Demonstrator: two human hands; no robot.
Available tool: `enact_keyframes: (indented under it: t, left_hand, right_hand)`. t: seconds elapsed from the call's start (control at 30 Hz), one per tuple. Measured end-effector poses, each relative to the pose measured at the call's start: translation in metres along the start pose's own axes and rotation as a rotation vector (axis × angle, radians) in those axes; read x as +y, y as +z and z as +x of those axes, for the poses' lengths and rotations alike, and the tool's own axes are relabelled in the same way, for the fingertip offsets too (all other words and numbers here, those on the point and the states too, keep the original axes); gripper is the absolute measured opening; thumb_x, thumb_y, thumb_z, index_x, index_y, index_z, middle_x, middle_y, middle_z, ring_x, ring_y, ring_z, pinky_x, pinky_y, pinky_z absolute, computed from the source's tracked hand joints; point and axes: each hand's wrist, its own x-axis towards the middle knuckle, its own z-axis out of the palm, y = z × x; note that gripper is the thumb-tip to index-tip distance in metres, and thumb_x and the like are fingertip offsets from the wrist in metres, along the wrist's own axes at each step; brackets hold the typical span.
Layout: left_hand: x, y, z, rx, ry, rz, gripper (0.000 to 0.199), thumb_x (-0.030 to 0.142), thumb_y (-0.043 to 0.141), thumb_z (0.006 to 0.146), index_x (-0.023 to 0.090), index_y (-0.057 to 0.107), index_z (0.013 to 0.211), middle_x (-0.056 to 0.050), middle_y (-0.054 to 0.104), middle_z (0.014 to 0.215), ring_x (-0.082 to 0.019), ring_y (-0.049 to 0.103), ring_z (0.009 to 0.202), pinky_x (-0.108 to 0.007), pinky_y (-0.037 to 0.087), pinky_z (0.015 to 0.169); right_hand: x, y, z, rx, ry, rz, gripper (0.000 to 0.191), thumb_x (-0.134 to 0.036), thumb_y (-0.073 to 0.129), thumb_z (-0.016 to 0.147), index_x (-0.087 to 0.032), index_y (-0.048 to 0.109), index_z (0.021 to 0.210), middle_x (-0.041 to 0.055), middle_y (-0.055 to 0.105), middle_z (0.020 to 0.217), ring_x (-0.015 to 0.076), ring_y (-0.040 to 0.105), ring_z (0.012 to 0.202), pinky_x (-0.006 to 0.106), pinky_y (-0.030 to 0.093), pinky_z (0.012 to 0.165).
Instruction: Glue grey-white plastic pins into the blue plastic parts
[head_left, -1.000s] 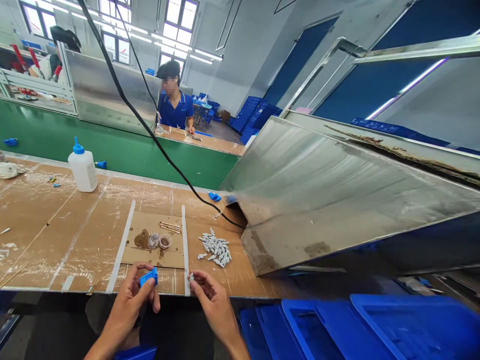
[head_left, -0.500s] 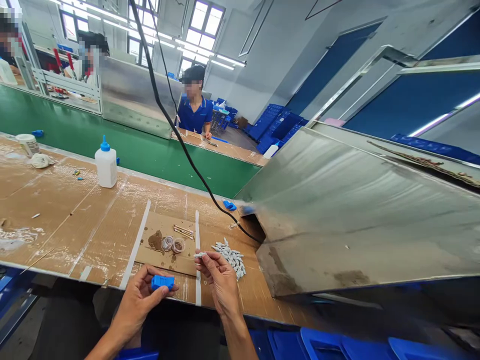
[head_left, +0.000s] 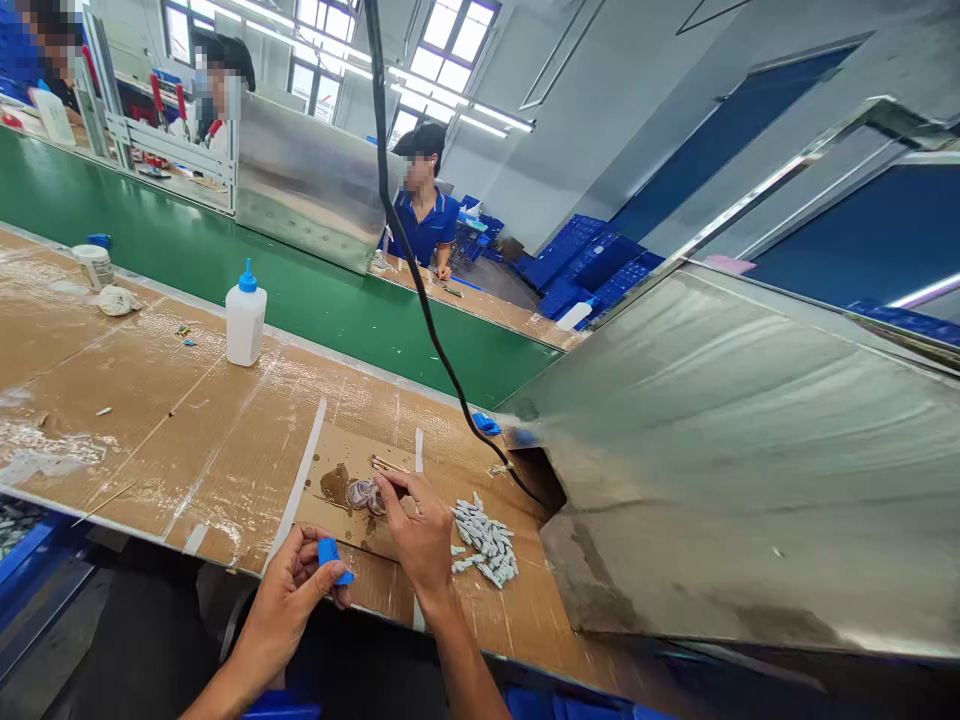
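My left hand (head_left: 301, 572) is closed round a small blue plastic piece (head_left: 330, 562) at the table's near edge. My right hand (head_left: 416, 525) reaches over the brown cardboard sheet (head_left: 322, 500), thumb and fingers pinched together. Its fingertips are beside two small round cups (head_left: 364, 494) and just below several thin cotton-swab-like sticks (head_left: 390, 464), which the hand partly covers. Whatever the pinch holds is hidden. Right of this hand lies a heap of small grey-white pieces (head_left: 486, 540). A brown wet patch (head_left: 334, 484) spreads left of the cups.
A white bottle with a blue nozzle (head_left: 246, 318) stands farther left. A black cable (head_left: 442, 350) hangs down to the table beside a large metal panel (head_left: 735, 450) on the right. Behind runs a green belt (head_left: 315, 290), with a co-worker in blue (head_left: 424, 215) beyond.
My right hand has moved from beside the grey pieces to the cups and sticks; the grey piece in its fingertips no longer shows. The blue piece has turned in my left hand. The view has shifted.
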Motion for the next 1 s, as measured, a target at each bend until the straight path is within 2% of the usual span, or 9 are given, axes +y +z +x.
enact_keyframes:
  t: [0.07, 0.17, 0.3, 0.43, 0.57, 0.73, 1.0]
  left_hand:
    - [0.0, -0.001, 0.001, 0.029, 0.001, 0.003, 0.031, 0.049, 0.07, 0.084, 0.02, 0.061, 0.09, 0.002, 0.064, 0.076, -0.014, 0.064, 0.065, -0.028, 0.05, 0.068]
    - [0.001, 0.0, 0.001, 0.056, 0.004, -0.054, 0.033, 0.05, 0.063, 0.089, 0.021, 0.064, 0.104, 0.002, 0.062, 0.077, -0.012, 0.061, 0.068, -0.027, 0.048, 0.07]
    - [-0.003, 0.001, 0.006, -0.03, -0.019, -0.215, 0.036, 0.048, 0.061, 0.091, 0.023, 0.062, 0.117, 0.003, 0.06, 0.078, -0.012, 0.059, 0.067, -0.027, 0.045, 0.067]
    - [-0.012, -0.004, 0.012, -0.006, -0.016, -0.187, 0.031, 0.043, 0.068, 0.088, 0.018, 0.065, 0.106, 0.004, 0.058, 0.065, -0.009, 0.052, 0.062, -0.023, 0.037, 0.062]
    - [-0.013, -0.006, 0.011, -0.029, 0.019, -0.203, 0.026, 0.045, 0.061, 0.092, 0.02, 0.063, 0.099, 0.007, 0.048, 0.065, -0.008, 0.04, 0.057, -0.024, 0.03, 0.059]
    - [-0.005, -0.003, 0.001, -0.073, 0.027, -0.169, 0.026, 0.048, 0.057, 0.093, 0.023, 0.061, 0.096, 0.004, 0.047, 0.078, -0.011, 0.039, 0.068, -0.026, 0.034, 0.067]
    - [0.009, 0.004, -0.008, -0.067, 0.02, -0.13, 0.024, 0.048, 0.056, 0.092, 0.024, 0.059, 0.095, 0.002, 0.048, 0.089, -0.014, 0.037, 0.073, -0.028, 0.033, 0.07]
  right_hand:
    - [0.002, 0.003, -0.001, 0.008, -0.04, -0.005, 0.016, -0.029, 0.06, 0.095, -0.018, 0.072, 0.093, 0.0044, 0.072, 0.088, 0.0165, 0.065, 0.078, 0.029, 0.051, 0.076]
    - [0.005, 0.003, -0.004, 0.013, -0.035, 0.001, 0.015, -0.028, 0.061, 0.095, -0.018, 0.073, 0.094, 0.0044, 0.073, 0.089, 0.0166, 0.066, 0.08, 0.029, 0.052, 0.077]
    - [0.003, -0.002, -0.012, 0.069, 0.165, 0.126, 0.018, -0.034, 0.065, 0.092, -0.019, 0.074, 0.097, 0.0053, 0.075, 0.095, 0.0185, 0.069, 0.087, 0.031, 0.054, 0.083]
    - [-0.01, -0.011, -0.027, 0.1, 0.352, 0.316, 0.022, -0.039, 0.071, 0.086, -0.018, 0.075, 0.093, 0.0061, 0.076, 0.089, 0.0189, 0.071, 0.082, 0.029, 0.058, 0.077]
    - [-0.031, -0.02, -0.044, 0.124, 0.362, 0.393, 0.017, -0.036, 0.073, 0.084, -0.019, 0.075, 0.087, 0.0044, 0.075, 0.082, 0.0166, 0.071, 0.075, 0.024, 0.059, 0.071]
    - [-0.052, -0.021, -0.059, 0.083, 0.349, 0.47, 0.01, -0.03, 0.072, 0.086, -0.02, 0.075, 0.086, 0.0029, 0.075, 0.079, 0.0148, 0.072, 0.073, 0.02, 0.059, 0.068]
    - [-0.061, -0.015, -0.065, 0.048, 0.376, 0.559, 0.008, -0.028, 0.071, 0.087, -0.021, 0.075, 0.087, 0.0027, 0.075, 0.081, 0.0151, 0.073, 0.076, 0.019, 0.059, 0.071]
